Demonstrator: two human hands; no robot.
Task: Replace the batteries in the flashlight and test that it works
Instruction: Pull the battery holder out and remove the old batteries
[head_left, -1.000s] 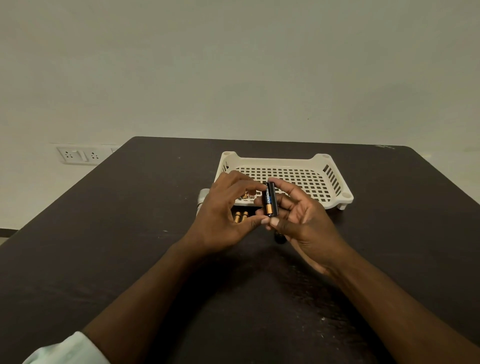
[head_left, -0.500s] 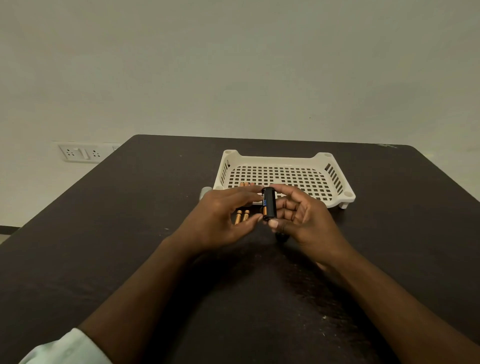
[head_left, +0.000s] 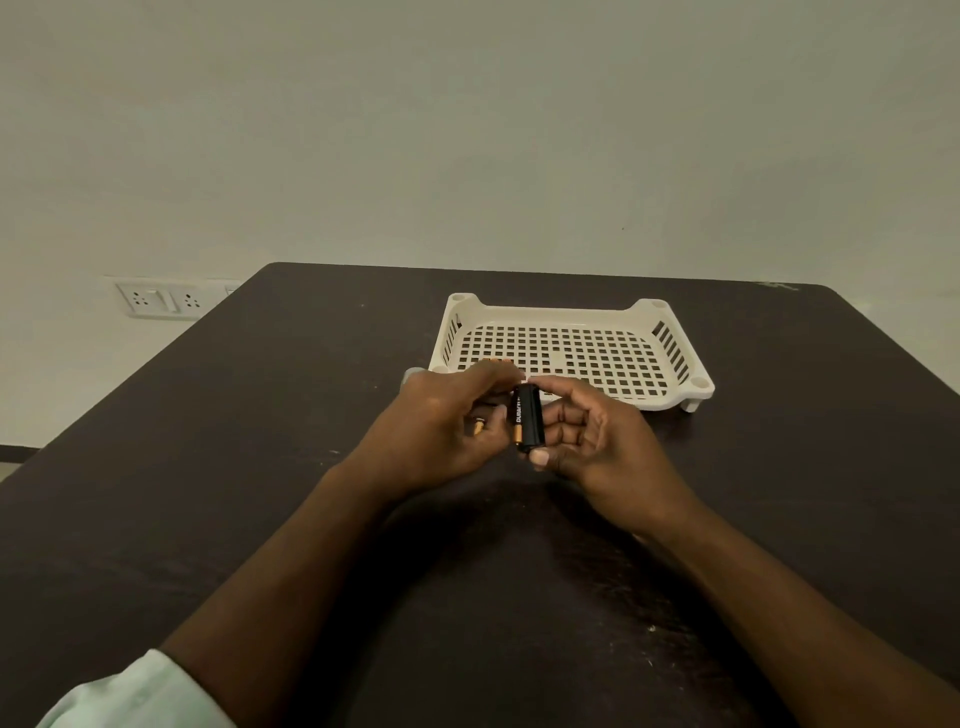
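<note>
Your right hand (head_left: 597, 441) pinches a black battery holder (head_left: 532, 423); your left hand (head_left: 441, 421) presses a battery (head_left: 518, 421) against it, above the bench (head_left: 260, 467).

left sleeve (head_left: 130, 693): pale mint (possibly white) | forearms bare | right sleeve unseen

A dark wooden bench (head_left: 260, 467) carries a white perforated plastic tray (head_left: 571, 317) toward its far side. In front of the tray both hands meet, the left hand (head_left: 441, 426) left of the right hand (head_left: 597, 447), with a black-and-copper cylindrical battery (head_left: 518, 423) and a black battery holder (head_left: 532, 423) between them. A white wall socket panel (head_left: 158, 300) sits behind the bench, at its left.
</note>
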